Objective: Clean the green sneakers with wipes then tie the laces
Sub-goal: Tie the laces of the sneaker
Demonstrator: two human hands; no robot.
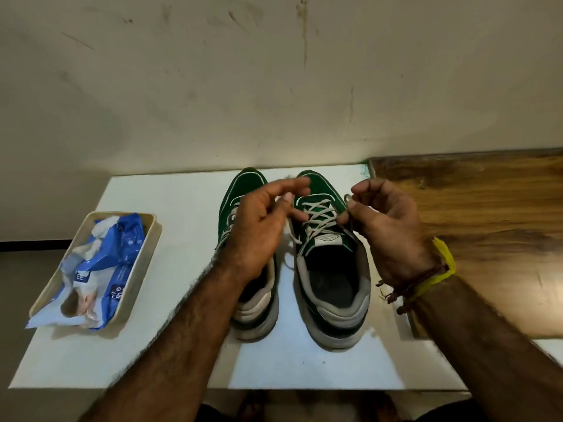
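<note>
Nearest: two bare forearms come in from the near edge over a smooth white table top (170, 354), matte, rectangular. Rt wrist wears a yellow band (438, 269) w/ brown knotted threads beside it.

On the table, centre, the green sneakers sit side by side, heels toward the person, toes toward the wall. Right sneaker (332, 269): green suede-like upper, thick rounded grey-white sole, padded grey collar, dark insole visible, white tongue label, off-white flat laces (320, 214) criss-crossed through the eyelets. Left sneaker (259, 309) is partly hidden under the lt arm; same grey heel padding and chunky sole, green toe w/ white piping showing beyond the fingers.

Left hand (262, 229) hovers over the gap between the shoes, fingers loosely curled and spread; a lace strand runs up toward its fingertips, but motion blur means I can't tell if it's actually pinched. Right hand (387, 226) is at the rt side of the right sneaker, thumb and forefinger pinched closed on a lace end that forms a small loop, other fingers curled in.

Left, well apart from the shoes: a beige plastic tray (149, 239), rounded corners, holding a crinkled glossy blue-white wipes pack (103, 269) that overhangs the tray's near rim.

Right: a wood-grain surface (487, 214), brown, butting against the table. Far: a scuffed cream wall (274, 71).
</note>
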